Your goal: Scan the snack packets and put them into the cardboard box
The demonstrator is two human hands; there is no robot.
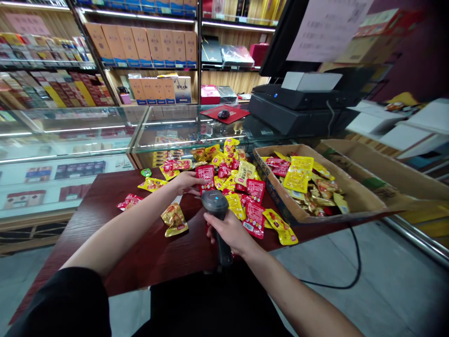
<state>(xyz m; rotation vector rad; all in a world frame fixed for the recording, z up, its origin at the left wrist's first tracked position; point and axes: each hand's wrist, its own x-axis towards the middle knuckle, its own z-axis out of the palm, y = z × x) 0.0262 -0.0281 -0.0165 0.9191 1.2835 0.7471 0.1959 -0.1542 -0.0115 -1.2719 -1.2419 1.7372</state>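
In my right hand (229,229) is a black barcode scanner (214,203), gripped round its handle with its head pointing away from me. My left hand (189,182) is closed on a red snack packet (205,177) just beyond the scanner's head. Behind and to the right of it spreads a pile of red and yellow snack packets (228,164) on the dark red wooden table (140,248). Nearer me lies a gold snack packet (174,219), with another red packet (129,201) left of it, partly behind my left forearm.
An open cardboard box (270,187) holding several packets stands at the right, beside another cardboard tray (386,173). A black cable (358,262) hangs below. Beyond are a glass counter (168,121), a mouse (223,113) on a red mat (238,114), and a black checkout machine (280,112).
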